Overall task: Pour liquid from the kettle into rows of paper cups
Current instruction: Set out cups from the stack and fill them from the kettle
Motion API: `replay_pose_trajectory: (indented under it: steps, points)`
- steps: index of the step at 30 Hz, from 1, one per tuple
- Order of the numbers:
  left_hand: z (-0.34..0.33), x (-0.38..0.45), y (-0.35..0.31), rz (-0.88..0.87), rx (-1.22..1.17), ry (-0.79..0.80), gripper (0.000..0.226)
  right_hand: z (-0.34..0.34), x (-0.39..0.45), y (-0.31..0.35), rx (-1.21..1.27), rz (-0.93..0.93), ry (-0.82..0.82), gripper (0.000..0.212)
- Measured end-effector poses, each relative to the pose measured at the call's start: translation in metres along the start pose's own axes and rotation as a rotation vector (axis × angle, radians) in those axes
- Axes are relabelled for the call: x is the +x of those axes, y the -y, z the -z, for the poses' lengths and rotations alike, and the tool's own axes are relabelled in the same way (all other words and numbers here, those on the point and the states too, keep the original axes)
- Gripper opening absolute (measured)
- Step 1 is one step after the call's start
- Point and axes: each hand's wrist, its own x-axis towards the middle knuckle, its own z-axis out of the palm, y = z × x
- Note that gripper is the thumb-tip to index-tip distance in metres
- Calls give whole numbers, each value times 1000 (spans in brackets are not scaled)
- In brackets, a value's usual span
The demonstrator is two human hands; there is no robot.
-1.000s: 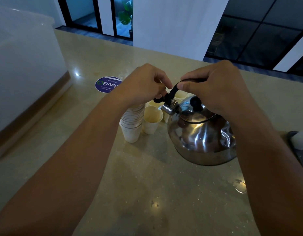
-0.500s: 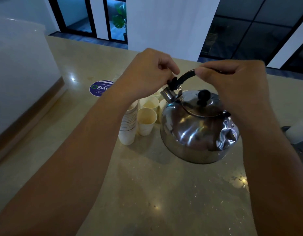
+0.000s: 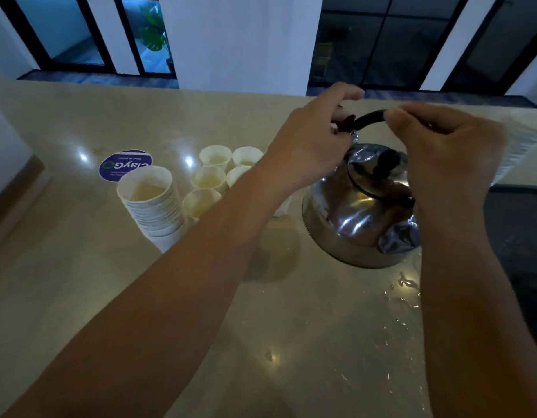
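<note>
The kettle (image 3: 360, 212) is sitting toward the counter's (image 3: 65, 282) right edge, just beside the paper cups (image 3: 207, 179), while you are curling your right hand (image 3: 448, 158) round its handle (image 3: 370, 117) and pinching the spout end with your left hand (image 3: 309, 143), probably uncapping it to pour.

One head-worn camera looks forward and down, close over the counter (image 3: 80, 282).
</note>
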Motion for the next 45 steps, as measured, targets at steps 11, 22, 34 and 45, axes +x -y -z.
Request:
replay_pose_trajectory:
  steps: [11, 22, 34, 45]
  points:
    - [-97, -2, 43, 158, 33, 207, 81, -6, 2, -90, 3, -252, -14, 22]
    - [-111, -1, 66, 155, 21, 211, 77, -8, -6, -114, -27, -280, -1, 20]
    - [-73, -133, 83, 222, 12, -160, 58, -43, -60, -90, -32, 184, 2, 29]
    - [42, -175, 160, 274, 181, -1063, 98, -108, -128, -27, 76, 139, 781, 31]
